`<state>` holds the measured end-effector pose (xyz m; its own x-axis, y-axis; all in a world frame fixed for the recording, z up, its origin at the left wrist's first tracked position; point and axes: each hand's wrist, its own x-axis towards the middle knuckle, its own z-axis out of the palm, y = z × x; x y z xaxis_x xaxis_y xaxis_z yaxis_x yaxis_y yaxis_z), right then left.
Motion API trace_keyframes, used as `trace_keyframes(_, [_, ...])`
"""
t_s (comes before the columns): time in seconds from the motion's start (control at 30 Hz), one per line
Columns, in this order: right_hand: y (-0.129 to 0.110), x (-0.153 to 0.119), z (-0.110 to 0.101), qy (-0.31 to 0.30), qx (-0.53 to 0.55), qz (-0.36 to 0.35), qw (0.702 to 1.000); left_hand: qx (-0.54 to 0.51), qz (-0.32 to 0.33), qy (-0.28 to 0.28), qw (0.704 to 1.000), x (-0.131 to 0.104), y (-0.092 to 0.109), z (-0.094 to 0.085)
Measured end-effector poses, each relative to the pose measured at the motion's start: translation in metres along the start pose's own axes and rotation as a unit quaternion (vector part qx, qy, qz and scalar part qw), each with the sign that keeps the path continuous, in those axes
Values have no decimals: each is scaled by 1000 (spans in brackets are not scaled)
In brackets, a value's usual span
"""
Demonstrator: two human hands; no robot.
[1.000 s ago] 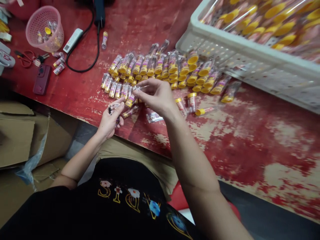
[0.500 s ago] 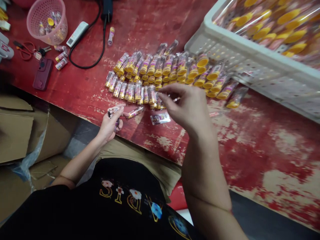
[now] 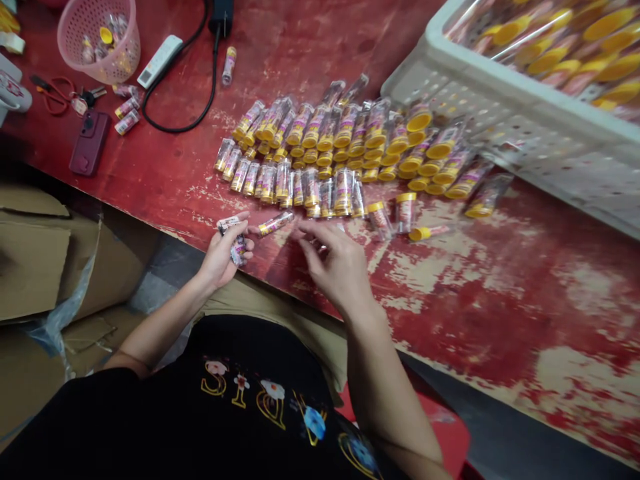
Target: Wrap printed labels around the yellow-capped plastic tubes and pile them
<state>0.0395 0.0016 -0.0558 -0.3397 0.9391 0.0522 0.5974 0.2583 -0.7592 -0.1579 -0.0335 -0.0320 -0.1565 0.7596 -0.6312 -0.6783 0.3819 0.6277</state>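
Note:
My left hand (image 3: 223,257) is closed round some small printed packets (image 3: 239,249) near the table's front edge. Just right of its fingertips a small tube (image 3: 276,223) lies on the red table. My right hand (image 3: 335,263) hovers over the table further right, its thumb and forefinger a little apart; a shiny piece shows behind the fingers, and I cannot make out whether they hold it. Beyond both hands lie rows of clear tubes with yellow caps (image 3: 311,190). Several loose capped tubes (image 3: 405,212) are to the right of my right hand.
A white crate (image 3: 505,93) full of yellow-capped tubes stands at the back right. At the back left are a pink basket (image 3: 123,63), red-handled scissors (image 3: 56,100), a purple phone (image 3: 89,143) and a black cable (image 3: 215,80). Cardboard boxes (image 3: 33,260) sit below the table on the left.
My right hand has moved left and nearer me, away from the front row of tubes. The flat shiny packet on the table is now mostly hidden behind it. My left hand still holds its packets.

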Motion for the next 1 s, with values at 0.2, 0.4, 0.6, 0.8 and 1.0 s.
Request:
trace_keyframes(0.2, [-10, -46, -2, 16, 199, 116, 973, -23, -29, -38, 999, -18, -32, 23])
trace_keyframes(0.4, [16, -44, -13, 150, 33, 93, 984, 13, -73, -3, 997, -26, -54, 42])
trace_keyframes(0.6, [97, -22, -73, 237, -114, 97, 960, 45, -69, 35, 996, -20, -54, 52])
trace_keyframes(0.8, [116, -22, -89, 176, -84, 41, 980, 39, -44, 1, 998, -4, -73, 87])
trace_keyframes(1.0, [36, -48, -34, 161, 251, 101, 949, 13, 47, 4, 999, -3, -83, 106])
